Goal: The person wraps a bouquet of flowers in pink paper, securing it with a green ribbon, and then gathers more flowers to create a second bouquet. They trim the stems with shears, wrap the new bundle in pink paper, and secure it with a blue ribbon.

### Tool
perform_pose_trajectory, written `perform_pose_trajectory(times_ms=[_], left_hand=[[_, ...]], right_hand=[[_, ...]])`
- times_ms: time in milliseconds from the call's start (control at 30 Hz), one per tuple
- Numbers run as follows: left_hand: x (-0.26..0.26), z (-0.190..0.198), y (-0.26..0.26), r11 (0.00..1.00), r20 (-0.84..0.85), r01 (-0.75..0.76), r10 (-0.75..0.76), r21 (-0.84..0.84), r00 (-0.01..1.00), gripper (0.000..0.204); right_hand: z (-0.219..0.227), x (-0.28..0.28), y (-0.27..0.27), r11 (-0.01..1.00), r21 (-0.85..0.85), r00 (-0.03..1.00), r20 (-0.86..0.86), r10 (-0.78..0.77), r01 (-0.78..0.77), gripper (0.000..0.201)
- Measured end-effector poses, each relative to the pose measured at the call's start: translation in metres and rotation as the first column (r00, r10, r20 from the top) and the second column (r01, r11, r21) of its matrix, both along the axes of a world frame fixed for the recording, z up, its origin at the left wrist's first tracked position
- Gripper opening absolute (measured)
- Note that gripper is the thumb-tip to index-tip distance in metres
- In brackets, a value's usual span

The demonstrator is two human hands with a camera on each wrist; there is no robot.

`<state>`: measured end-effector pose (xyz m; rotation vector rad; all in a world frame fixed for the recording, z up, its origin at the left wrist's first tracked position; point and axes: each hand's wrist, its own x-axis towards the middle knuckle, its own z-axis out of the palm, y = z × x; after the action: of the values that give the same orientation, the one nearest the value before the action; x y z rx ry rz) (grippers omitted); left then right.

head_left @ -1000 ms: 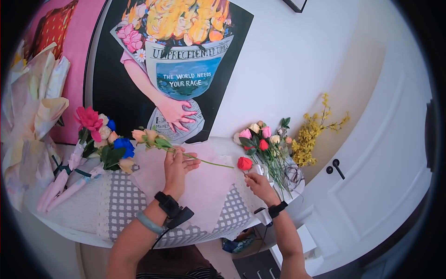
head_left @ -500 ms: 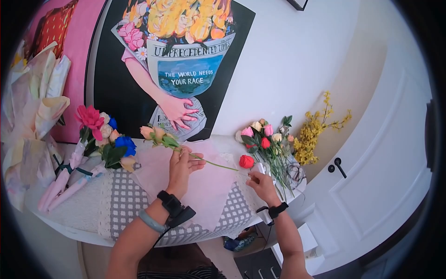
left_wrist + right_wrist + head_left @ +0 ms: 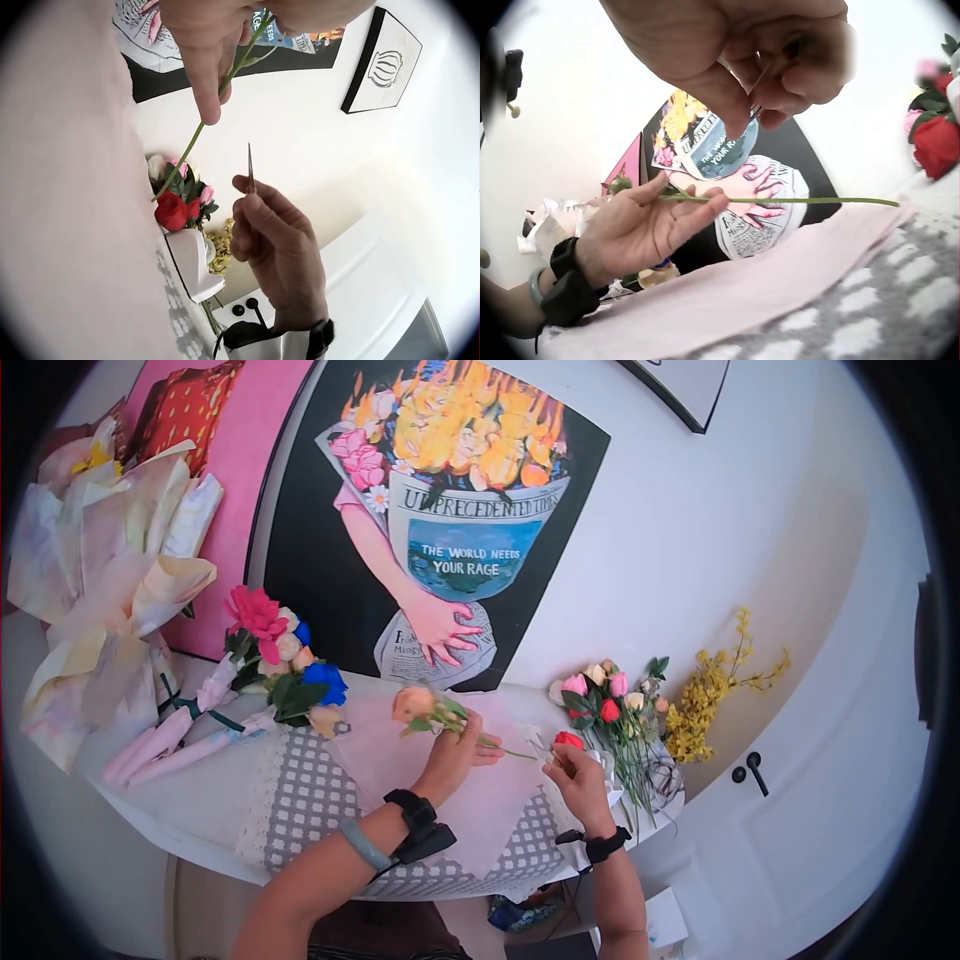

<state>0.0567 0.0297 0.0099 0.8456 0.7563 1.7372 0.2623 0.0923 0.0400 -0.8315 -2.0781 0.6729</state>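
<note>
A peach rose [image 3: 413, 705] on a long green stem [image 3: 817, 201] is in my left hand [image 3: 452, 760]. Thumb and fingers pinch the stem below the bloom, the other fingers fairly straight. Its bare end points right, toward my right hand [image 3: 582, 785]. That hand grips small, thin-bladed metal scissors [image 3: 250, 161], tips up in the left wrist view. The blades overlap the area by the stem's end in the head view; the handles are mostly hidden in the fingers. Pale pink wrapping paper [image 3: 480, 815] lies under both hands. A red rose [image 3: 172, 212] lies behind the right hand.
Mixed roses [image 3: 610, 710] and yellow blossom sprays [image 3: 700, 710] lie at the table's right end. On the left are a bouquet [image 3: 325, 685] with pink-wrapped stems and a large paper-wrapped bunch [image 3: 110, 600]. A checked runner [image 3: 310, 800] covers the table; a painting [image 3: 350, 560] leans behind.
The head view has shifted, so the scene sits lower and to the right. The rose bloom has turned more toward the camera. The scissors now show more clearly near the stem's end.
</note>
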Motion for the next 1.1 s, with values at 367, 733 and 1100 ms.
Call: perform_pose_trajectory(times_ms=[367,733,1100], left_hand=[[0.002,-0.005,0.001,0.998,-0.090,0.060,-0.060,-0.001,0.994,0.024],[0.002,-0.005,-0.002,0.984,-0.208,0.162,-0.144,0.071,0.967,0.029],[0.001,-0.008,-0.003,0.973,-0.263,0.205,-0.171,0.106,0.950,0.030]], right_hand=[[0.058,-0.067,-0.058,0.951,0.247,0.983,0.048,0.180,-0.186,0.030],[0.075,-0.087,-0.048,0.945,0.281,0.983,-0.011,0.181,-0.170,0.024],[0.091,-0.094,-0.048,0.940,0.292,0.983,0.100,0.151,-0.174,0.024]])
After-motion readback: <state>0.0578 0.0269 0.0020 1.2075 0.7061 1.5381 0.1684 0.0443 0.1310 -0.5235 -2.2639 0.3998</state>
